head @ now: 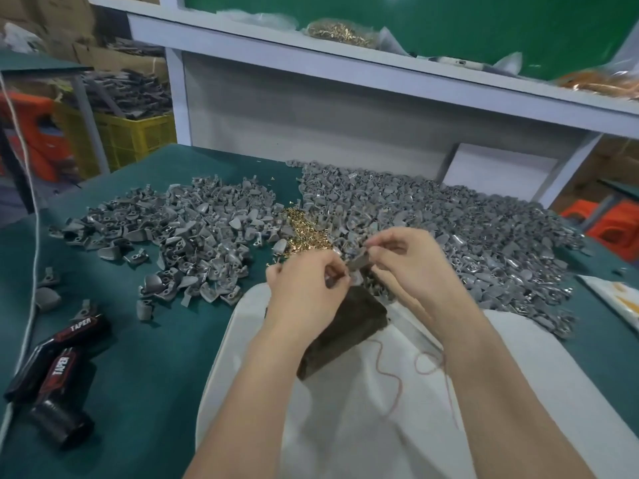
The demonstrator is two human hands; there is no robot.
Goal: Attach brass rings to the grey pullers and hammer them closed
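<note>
1. Seen from the head, looking down: two bare forearms reach out over a white cloth (345, 426) spread on a green counter (145, 340).
2. The left hand (307, 285) and right hand (408, 257) meet above the far end of a dark block (349, 326) that lies on the cloth.
3. Between them is one grey puller (359, 262). The right hand pinches its far end with thumb and fingertips. The left hand's fingers are curled, thumb and forefinger pinching at its near end.
4. No ring can be made out in the fingers; it may be hidden or too small to see.
5. Loose pullers (466, 233) lie heaped across the counter beyond the hands, in one mound to the left and a larger one to the right. A small pile of brass rings (304, 229) sits between the mounds, just beyond the left hand.
6. Black tools (58, 361) marked "TAPER" lie at the near left of the counter, well apart from the hands. A red thread (390, 375) trails over the cloth.
7. Judgement: the ring is being fitted, with hammering yet to come.
8. Handling: the puller looks stiff, light and smooth, best pinched by its broad flat tab so the small eye stays free. The rings are tiny and easily dropped, so a fingertip grip suits them.
</note>
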